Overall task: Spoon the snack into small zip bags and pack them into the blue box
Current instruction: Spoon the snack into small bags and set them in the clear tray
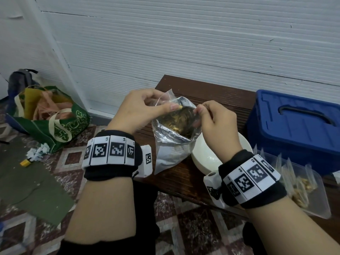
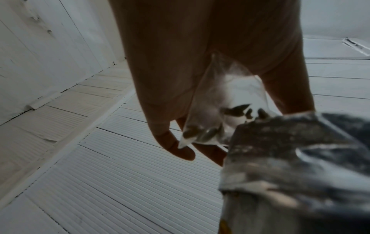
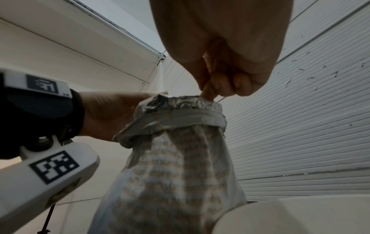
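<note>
My left hand [image 1: 163, 105] pinches a small clear zip bag [image 1: 166, 96] over the mouth of the foil snack bag [image 1: 171, 144]. In the left wrist view the zip bag [image 2: 224, 98] hangs between my fingers [image 2: 172, 142] with a few seeds in its lower corner. My right hand [image 1: 198, 110] is curled and pinches the right rim of the foil bag [image 3: 180, 115]. No spoon shows in it. Brown and yellow snack [image 1: 176, 122] fills the foil bag. The blue box [image 1: 294, 129] stands at the right with its lid on.
A white bowl [image 1: 201, 159] sits just right of the foil bag on the dark wooden bench [image 1: 184, 179]. A clear tray [image 1: 320, 205] with several filled zip bags lies at the front right. A green shopping bag [image 1: 60, 122] is on the tiled floor at left.
</note>
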Motion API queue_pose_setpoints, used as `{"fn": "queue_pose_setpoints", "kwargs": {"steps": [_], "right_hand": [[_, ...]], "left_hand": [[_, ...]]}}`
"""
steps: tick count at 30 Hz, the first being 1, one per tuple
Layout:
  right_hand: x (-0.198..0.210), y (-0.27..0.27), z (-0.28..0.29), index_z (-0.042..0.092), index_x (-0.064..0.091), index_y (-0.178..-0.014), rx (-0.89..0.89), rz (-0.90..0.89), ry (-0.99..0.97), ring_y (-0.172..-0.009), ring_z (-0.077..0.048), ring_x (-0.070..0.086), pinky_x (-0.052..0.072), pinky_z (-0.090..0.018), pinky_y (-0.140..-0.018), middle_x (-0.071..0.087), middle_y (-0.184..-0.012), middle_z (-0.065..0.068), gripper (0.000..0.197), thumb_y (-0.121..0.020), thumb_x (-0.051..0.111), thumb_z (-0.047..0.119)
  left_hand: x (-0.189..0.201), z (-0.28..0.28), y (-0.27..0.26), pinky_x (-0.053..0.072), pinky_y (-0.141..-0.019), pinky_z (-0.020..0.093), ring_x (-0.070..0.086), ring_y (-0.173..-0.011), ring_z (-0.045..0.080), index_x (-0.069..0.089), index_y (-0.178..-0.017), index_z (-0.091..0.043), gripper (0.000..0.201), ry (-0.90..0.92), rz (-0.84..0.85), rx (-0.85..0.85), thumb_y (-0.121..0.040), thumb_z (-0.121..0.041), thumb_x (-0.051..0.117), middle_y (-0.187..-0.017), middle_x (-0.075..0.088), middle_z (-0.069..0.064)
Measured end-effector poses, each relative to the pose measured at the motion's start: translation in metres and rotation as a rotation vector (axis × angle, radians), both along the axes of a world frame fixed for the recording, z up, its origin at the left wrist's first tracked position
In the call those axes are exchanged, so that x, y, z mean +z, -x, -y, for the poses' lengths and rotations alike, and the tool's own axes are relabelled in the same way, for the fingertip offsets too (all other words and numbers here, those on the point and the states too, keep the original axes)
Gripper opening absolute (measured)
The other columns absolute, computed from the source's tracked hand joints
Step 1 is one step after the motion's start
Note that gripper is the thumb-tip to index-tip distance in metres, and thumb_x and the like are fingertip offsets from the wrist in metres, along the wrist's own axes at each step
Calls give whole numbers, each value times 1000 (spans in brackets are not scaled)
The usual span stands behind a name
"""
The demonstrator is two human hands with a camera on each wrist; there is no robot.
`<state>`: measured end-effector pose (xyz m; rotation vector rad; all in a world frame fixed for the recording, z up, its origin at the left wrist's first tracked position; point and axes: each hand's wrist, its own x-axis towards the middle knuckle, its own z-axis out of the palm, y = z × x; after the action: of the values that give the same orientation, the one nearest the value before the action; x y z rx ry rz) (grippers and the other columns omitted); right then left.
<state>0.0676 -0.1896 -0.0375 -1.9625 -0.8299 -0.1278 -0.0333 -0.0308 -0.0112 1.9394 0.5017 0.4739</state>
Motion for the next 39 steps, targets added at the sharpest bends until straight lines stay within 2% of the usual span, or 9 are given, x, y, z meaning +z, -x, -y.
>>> {"fn": "queue_pose_setpoints", "kwargs": {"steps": [4, 6, 10, 16, 27, 29, 32, 35, 39], "right_hand": [[4, -3, 3, 14, 63, -81, -124, -84, -95, -63, -9, 63, 41, -8, -59, 66, -63, -1, 22, -97, 49, 17], [7, -6, 6, 15, 62, -81, -184, -138, -151, -61, -4, 62, 38, -2, -60, 64, -59, 4, 22, -98, 47, 17], [10, -14, 14, 13, 63, -87, -293, -186, -217, -60, 3, 61, 44, -9, -64, 64, -59, 6, 22, -98, 46, 19], [21, -24, 23, 11, 64, -88, -400, -204, -285, -59, 13, 55, 38, -1, -62, 62, -57, 8, 24, -98, 45, 20], [36, -28, 30, 6, 67, -92, -420, -196, -314, -59, 18, 53, 34, 2, -61, 61, -58, 8, 28, -97, 42, 17], [36, -27, 29, 7, 67, -92, -412, -203, -307, -59, 20, 52, 34, 2, -61, 61, -59, 7, 27, -97, 41, 16], [36, -28, 26, 10, 66, -91, -397, -230, -299, -58, 18, 52, 37, -1, -63, 62, -59, 7, 26, -97, 42, 17], [35, -27, 23, 14, 66, -88, -375, -250, -289, -58, 16, 52, 41, -10, -71, 63, -57, 9, 24, -96, 43, 18], [33, -26, 18, 18, 66, -84, -343, -281, -297, -63, 19, 52, 37, -2, -67, 62, -49, 11, 25, -96, 45, 20]], "left_hand": [[2, 2, 1, 53, -76, 23, 65, -83, -2, 72, -85, -32, 42, -25, 8, 22, -53, -59, 77, -82, 71, -16], [4, 1, 2, 51, -72, 18, 63, -80, -6, 72, -88, -32, 42, -46, 2, 41, -55, -58, 77, -81, 69, -17], [11, -3, 9, 47, -71, 16, 64, -85, -1, 72, -97, -29, 38, -110, -44, 39, -65, -48, 79, -90, 71, -13], [16, -3, 13, 42, -75, 20, 57, -86, -4, 67, -87, -37, 28, -180, -136, 10, -65, -47, 81, -88, 66, -22], [18, 3, 3, 32, -65, 12, 52, -90, -6, 70, -99, -36, 45, -318, -291, -73, -59, -47, 85, -96, 64, -20], [17, 4, 1, 39, -73, 17, 55, -95, 1, 70, -102, -35, 49, -348, -319, -58, -58, -50, 84, -98, 64, -18], [16, 6, -3, 42, -99, 38, 57, -105, 10, 70, -104, -35, 55, -377, -340, -43, -55, -56, 83, -99, 66, -16], [15, 8, -6, 41, -95, 32, 56, -107, 10, 70, -106, -36, 56, -378, -336, -54, -54, -55, 84, -101, 66, -16], [15, 8, -7, 40, -103, 42, 55, -107, 9, 70, -99, -41, 54, -374, -349, -65, -50, -60, 83, -98, 65, -21]]}}
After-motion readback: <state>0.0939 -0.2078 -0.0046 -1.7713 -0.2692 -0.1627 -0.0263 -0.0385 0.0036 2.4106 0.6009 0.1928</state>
